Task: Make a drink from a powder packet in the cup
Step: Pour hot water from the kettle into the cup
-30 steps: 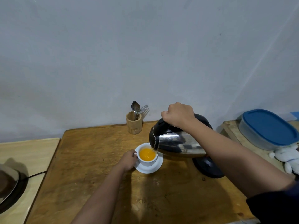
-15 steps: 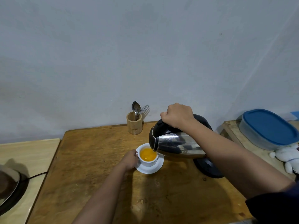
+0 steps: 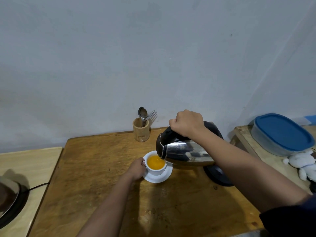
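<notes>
Head view of a wooden table (image 3: 95, 168) against a plain grey wall; the right hand (image 3: 187, 123) is closed in a fist around the black handle of a steel kettle (image 3: 186, 151), which is tipped nearly on its side with its black-rimmed spout directly over the white cup (image 3: 156, 169); the cup stands on a white saucer (image 3: 162, 177) between the two hands and holds orange liquid (image 3: 155, 162) close to its rim; the left hand (image 3: 136, 169) curls around the cup's left side at the handle, its fingers touching the wall of the cup and the edge of the saucer; below the right forearm, just right of the saucer, lies the kettle's round black base (image 3: 218, 176), with the kettle lifted clear of it; beyond the left hand, near the wall, a wooden holder (image 3: 141, 131) stands upright with a spoon (image 3: 142, 112) and a fork (image 3: 151, 114) in it; far to the right of the right hand a second, paler table (image 3: 246, 142) bears a clear container with a blue lid (image 3: 282, 132) and, just in front of it, a small white plush toy (image 3: 302, 164); far to the left of the left hand a light wooden surface (image 3: 32, 161) carries a dark round appliance (image 3: 10, 204) with a black cord (image 3: 39, 185), cut off by the frame edge; no brand, label or legible writing can be made out on the kettle, the cup or the container.
</notes>
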`<state>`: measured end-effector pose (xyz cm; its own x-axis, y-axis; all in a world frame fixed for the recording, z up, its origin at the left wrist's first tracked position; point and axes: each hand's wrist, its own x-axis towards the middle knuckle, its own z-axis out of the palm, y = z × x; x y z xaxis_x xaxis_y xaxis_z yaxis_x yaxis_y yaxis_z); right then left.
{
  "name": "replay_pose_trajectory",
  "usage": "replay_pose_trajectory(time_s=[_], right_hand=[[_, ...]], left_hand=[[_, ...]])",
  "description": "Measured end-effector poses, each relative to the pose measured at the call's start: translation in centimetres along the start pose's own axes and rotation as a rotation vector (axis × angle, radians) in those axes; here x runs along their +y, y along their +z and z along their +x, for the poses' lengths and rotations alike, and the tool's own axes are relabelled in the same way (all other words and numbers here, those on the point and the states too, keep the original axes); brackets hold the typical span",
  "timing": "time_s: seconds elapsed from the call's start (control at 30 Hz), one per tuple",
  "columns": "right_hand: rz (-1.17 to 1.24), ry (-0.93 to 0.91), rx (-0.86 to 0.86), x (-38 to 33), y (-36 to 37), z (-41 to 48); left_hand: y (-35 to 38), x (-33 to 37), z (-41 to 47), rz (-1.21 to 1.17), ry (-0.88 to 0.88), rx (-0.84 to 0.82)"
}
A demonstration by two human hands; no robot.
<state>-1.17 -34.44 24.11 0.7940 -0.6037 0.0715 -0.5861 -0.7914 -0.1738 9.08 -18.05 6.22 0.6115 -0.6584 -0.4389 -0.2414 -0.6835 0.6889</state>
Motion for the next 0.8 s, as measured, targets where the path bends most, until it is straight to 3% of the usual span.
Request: replay_pose_trajectory(time_s=[0.8], right_hand=[[-0.012, -0.027, 0.034, 0.19, -0.45, -0.61]], left_hand=[[0.46, 0.69, -0.39, 0.0, -0.023, 0.031]])
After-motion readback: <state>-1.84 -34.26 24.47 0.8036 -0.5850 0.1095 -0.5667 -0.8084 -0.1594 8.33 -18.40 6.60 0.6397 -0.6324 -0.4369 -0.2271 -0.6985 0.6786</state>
